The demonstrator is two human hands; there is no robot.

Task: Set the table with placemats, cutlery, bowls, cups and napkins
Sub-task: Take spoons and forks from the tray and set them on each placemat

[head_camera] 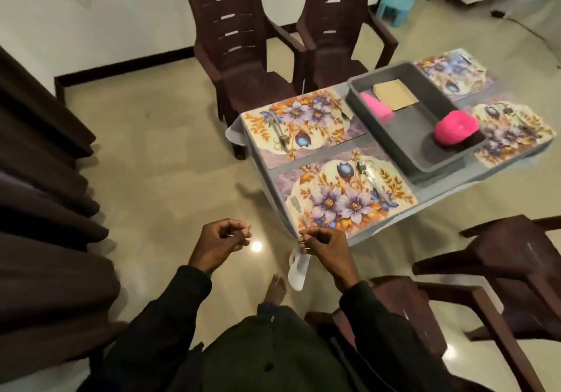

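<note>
Four floral placemats lie on the table: near one (pixel 343 197), far left one (pixel 303 121), far right one (pixel 455 73), and right one (pixel 513 133). A fork (pixel 296 205) and spoon (pixel 368 173) lie on the near mat, and cutlery shows on the others too. A grey tray (pixel 406 136) in the middle holds a pink cup (pixel 376 106) on its side, pink bowls (pixel 455 129) and tan napkins (pixel 394 94). My left hand (pixel 226 237) hovers over the floor, fingers loosely curled, holding nothing. My right hand (pixel 321 244) is loosely curled at the table's near corner, in front of the hanging tablecloth corner (pixel 296 273).
Two dark brown chairs (pixel 243 57) stand at the table's far side, and two more (pixel 485 285) are at my right. Dark curtains (pixel 45 209) hang on the left. A blue stool (pixel 396 3) stands far back. My bare foot (pixel 276 288) is on the shiny floor.
</note>
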